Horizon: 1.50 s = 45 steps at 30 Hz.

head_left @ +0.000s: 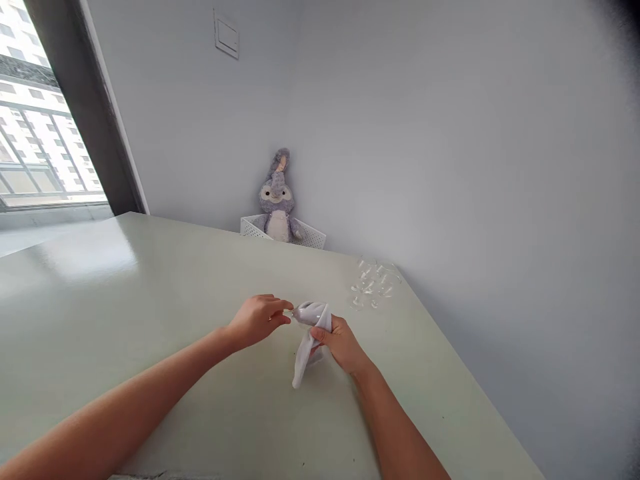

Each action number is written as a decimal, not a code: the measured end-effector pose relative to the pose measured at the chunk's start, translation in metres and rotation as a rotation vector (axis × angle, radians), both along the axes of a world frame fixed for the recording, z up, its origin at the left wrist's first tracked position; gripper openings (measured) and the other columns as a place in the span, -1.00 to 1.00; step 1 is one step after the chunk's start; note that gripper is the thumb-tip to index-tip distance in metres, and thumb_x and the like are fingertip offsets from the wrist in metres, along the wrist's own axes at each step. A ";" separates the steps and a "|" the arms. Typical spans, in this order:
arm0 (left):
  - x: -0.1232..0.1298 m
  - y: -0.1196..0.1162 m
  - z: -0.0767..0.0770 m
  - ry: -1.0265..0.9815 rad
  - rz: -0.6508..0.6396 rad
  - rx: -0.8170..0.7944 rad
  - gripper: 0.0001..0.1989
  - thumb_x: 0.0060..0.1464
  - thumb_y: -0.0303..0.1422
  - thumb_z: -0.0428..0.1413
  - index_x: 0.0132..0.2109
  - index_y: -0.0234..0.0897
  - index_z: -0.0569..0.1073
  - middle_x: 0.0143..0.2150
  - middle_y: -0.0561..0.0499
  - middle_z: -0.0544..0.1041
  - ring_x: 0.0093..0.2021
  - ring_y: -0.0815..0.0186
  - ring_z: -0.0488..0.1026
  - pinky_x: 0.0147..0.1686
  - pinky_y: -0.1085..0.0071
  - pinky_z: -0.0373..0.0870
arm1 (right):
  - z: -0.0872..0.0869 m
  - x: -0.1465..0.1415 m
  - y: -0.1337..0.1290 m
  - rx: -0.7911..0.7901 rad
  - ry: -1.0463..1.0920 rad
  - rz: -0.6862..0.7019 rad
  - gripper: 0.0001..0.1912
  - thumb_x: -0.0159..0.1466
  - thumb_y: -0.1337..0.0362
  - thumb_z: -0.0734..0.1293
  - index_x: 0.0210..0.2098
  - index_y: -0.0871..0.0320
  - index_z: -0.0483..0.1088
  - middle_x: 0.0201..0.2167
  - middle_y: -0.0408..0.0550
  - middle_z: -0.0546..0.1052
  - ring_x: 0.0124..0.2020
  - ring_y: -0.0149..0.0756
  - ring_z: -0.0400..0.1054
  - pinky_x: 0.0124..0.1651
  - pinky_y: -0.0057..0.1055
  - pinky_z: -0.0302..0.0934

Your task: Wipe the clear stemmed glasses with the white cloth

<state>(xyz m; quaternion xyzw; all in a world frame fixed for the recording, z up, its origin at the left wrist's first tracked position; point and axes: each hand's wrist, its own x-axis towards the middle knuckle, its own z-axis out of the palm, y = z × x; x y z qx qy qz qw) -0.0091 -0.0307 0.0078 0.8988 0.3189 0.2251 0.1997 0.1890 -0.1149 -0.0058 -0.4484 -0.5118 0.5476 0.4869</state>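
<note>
White cloth [302, 363]: mid-view, draped around a clear glass [306, 313], above the worktop [200, 280].
Right hand [341, 339]: at cloth's 4 o'clock, gripping it, thumb on top.
Left hand [264, 317]: at 9 o'clock, thumb and fingertip at glass's end; pinch or touch, cannot tell.
Clear glassware [369, 287]: clustered, 2 o'clock.
Plush rabbit [278, 223]: 11 o'clock.

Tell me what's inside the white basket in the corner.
A grey plush rabbit sits in the white basket, its head and chest showing. Its lower end and the basket's floor are hidden, so whether anything else lies in there can't be told.
</note>
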 end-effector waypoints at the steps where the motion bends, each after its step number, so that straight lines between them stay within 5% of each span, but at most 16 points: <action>1: -0.002 0.003 0.002 -0.013 -0.020 -0.173 -0.77 0.04 -0.24 0.01 -0.16 -0.18 0.43 -0.49 0.07 0.40 -0.47 0.38 0.28 -0.42 0.45 0.21 | 0.004 0.003 -0.002 0.031 -0.104 0.044 -0.79 0.07 0.17 0.34 -0.35 0.16 0.43 -0.54 -0.17 0.41 -0.47 -0.33 0.30 -0.38 -0.35 0.25; 5: -0.011 0.018 0.004 -0.048 -0.245 -0.814 -0.66 -0.07 -0.16 0.08 -0.18 -0.28 0.43 -0.57 0.11 0.30 -0.56 0.44 0.24 -0.52 0.47 0.24 | 0.022 0.006 -0.009 0.228 -0.449 0.143 -0.84 0.15 0.24 0.26 -0.43 0.12 0.46 -0.41 -0.16 0.46 -0.30 -0.28 0.29 -0.16 -0.31 0.17; 10: -0.019 0.033 -0.005 -0.085 -0.323 -1.055 -0.61 -0.15 -0.12 0.14 -0.23 -0.32 0.43 -0.61 0.14 0.24 -0.60 0.46 0.19 -0.51 0.43 0.30 | 0.027 0.004 -0.007 0.442 -0.620 0.055 -0.75 0.20 0.32 0.17 -0.25 0.05 0.46 -0.24 -0.11 0.49 -0.12 -0.21 0.26 0.02 -0.24 0.06; 17: -0.021 0.045 -0.010 -0.202 0.048 -0.862 -0.58 -0.12 -0.08 0.08 -0.21 -0.31 0.42 -0.58 0.12 0.27 -0.60 0.47 0.20 -0.54 0.47 0.23 | 0.009 0.014 0.001 0.615 -0.702 -0.464 -0.62 0.22 0.29 0.13 0.03 -0.01 0.29 -0.01 -0.07 0.38 0.03 -0.13 0.20 0.07 -0.19 0.00; 21: -0.012 0.034 -0.013 -0.081 0.199 -0.604 -0.73 -0.06 -0.20 0.02 -0.27 -0.27 0.44 -0.59 0.12 0.29 -0.60 0.46 0.18 -0.58 0.51 0.14 | 0.006 -0.009 -0.005 0.751 -1.065 -0.247 -0.57 0.21 0.18 0.19 0.08 0.04 0.22 0.10 -0.01 0.28 0.10 -0.06 0.12 0.11 -0.13 -0.10; 25: 0.003 0.009 -0.016 0.052 0.106 -0.058 -0.80 -0.03 -0.42 -0.07 -0.55 -0.29 0.36 -0.63 0.09 0.24 -0.59 0.44 0.14 -0.57 0.49 0.05 | 0.004 -0.026 -0.008 0.719 -1.212 -0.171 -0.60 0.28 0.24 0.10 0.11 0.03 0.18 0.15 -0.02 0.21 0.08 -0.12 0.15 0.08 -0.13 -0.10; 28: 0.009 -0.006 -0.017 0.053 -0.064 0.330 -0.72 0.06 -0.44 -0.12 -0.55 -0.29 0.34 -0.60 0.03 0.28 -0.54 0.40 0.18 -0.51 0.45 0.10 | 0.005 -0.020 -0.004 0.604 -1.083 -0.304 -0.64 0.27 0.24 0.11 0.04 0.02 0.27 0.08 -0.02 0.31 0.00 -0.15 0.22 0.04 -0.17 -0.03; 31: 0.010 -0.012 -0.020 0.020 -0.122 0.422 -0.72 0.15 -0.35 -0.15 -0.36 -0.27 0.42 -0.54 0.00 0.34 -0.49 0.37 0.25 -0.47 0.44 0.16 | 0.003 -0.005 0.002 0.406 -0.719 -0.389 -0.70 0.21 0.15 0.18 -0.14 0.07 0.41 -0.07 -0.02 0.42 -0.05 -0.16 0.25 -0.03 -0.25 0.07; 35: 0.013 -0.012 -0.027 -0.040 -0.027 0.279 -0.72 0.15 -0.27 -0.11 -0.09 -0.20 0.41 -0.49 0.01 0.42 -0.45 0.36 0.32 -0.44 0.44 0.21 | -0.008 0.001 0.012 0.095 -0.028 -0.415 -0.71 0.14 0.06 0.23 -0.32 0.11 0.43 -0.32 -0.08 0.49 -0.27 -0.21 0.33 -0.27 -0.31 0.20; 38: 0.017 -0.014 -0.031 -0.134 0.098 0.084 -0.71 0.10 -0.23 -0.05 -0.06 -0.17 0.41 -0.48 0.05 0.43 -0.44 0.38 0.33 -0.42 0.46 0.24 | -0.015 -0.011 0.016 0.028 0.385 -0.463 -0.75 0.12 0.06 0.24 -0.35 0.09 0.40 -0.34 -0.11 0.49 -0.28 -0.24 0.35 -0.26 -0.30 0.24; 41: 0.023 -0.018 -0.034 -0.261 0.194 -0.085 -0.69 0.09 -0.25 -0.04 -0.04 -0.18 0.40 -0.41 0.06 0.41 -0.43 0.39 0.34 -0.43 0.48 0.27 | -0.013 -0.032 0.014 -0.035 0.559 -0.408 -0.66 0.16 0.00 0.17 -0.26 0.09 0.38 -0.24 -0.06 0.49 -0.20 -0.20 0.36 -0.18 -0.24 0.25; 45: 0.030 -0.024 -0.040 -0.438 0.246 -0.099 -0.71 0.10 -0.30 -0.05 -0.04 -0.18 0.39 -0.16 -0.03 0.34 -0.24 0.35 0.36 -0.36 0.46 0.35 | -0.013 -0.058 0.003 0.029 0.505 -0.321 -0.63 0.21 0.00 0.12 -0.16 0.07 0.35 -0.11 -0.07 0.43 -0.06 -0.21 0.28 -0.09 -0.24 0.21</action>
